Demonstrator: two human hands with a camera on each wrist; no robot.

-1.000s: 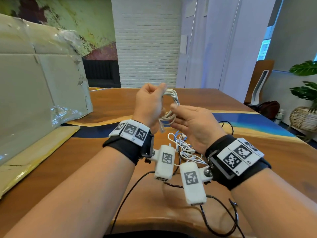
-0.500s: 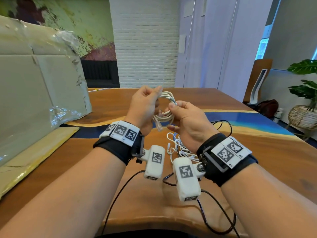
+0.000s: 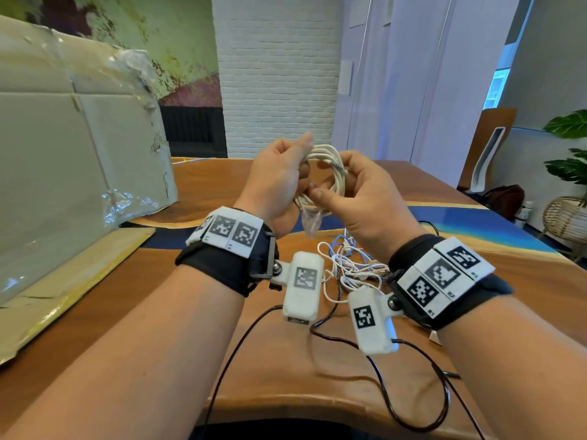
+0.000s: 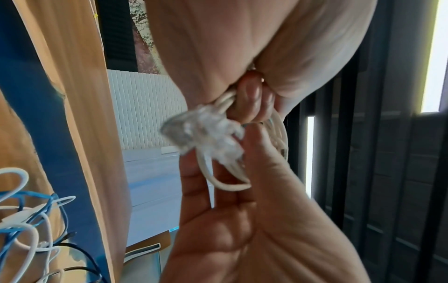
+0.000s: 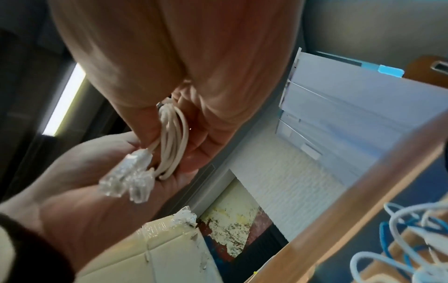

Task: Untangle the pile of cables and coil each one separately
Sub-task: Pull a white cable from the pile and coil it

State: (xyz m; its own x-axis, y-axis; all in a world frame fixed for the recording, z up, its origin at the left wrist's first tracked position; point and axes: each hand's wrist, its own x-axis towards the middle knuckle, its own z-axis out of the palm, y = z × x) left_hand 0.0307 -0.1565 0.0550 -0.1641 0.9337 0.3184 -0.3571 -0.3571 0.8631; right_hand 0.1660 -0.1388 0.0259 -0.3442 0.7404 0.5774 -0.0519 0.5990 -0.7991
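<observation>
holding a white cable (image 3: pixel 328 173) up over the wooden table (image 3: pixel 286 369), both hands grip it — the left hand (image 3: pixel 273 185) wraps round one side of the loops, the right hand (image 3: pixel 365 198) pinches the other. its two clear plugs (image 5: pixel 128 181) hang down between the palms. more tangled cables (image 3: pixel 346 265) — white and blue — lie on the table below, near a cardboard box (image 3: pixel 63 147).

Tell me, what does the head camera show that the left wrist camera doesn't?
Only the head view shows the cardboard box, the potted plant and both wristbands. Only the left wrist view shows the clear plug ends close up beside the left hand's fingertips. Both show the left hand and right hand gripping the white cable coil, and the tangled pile on the table.
</observation>
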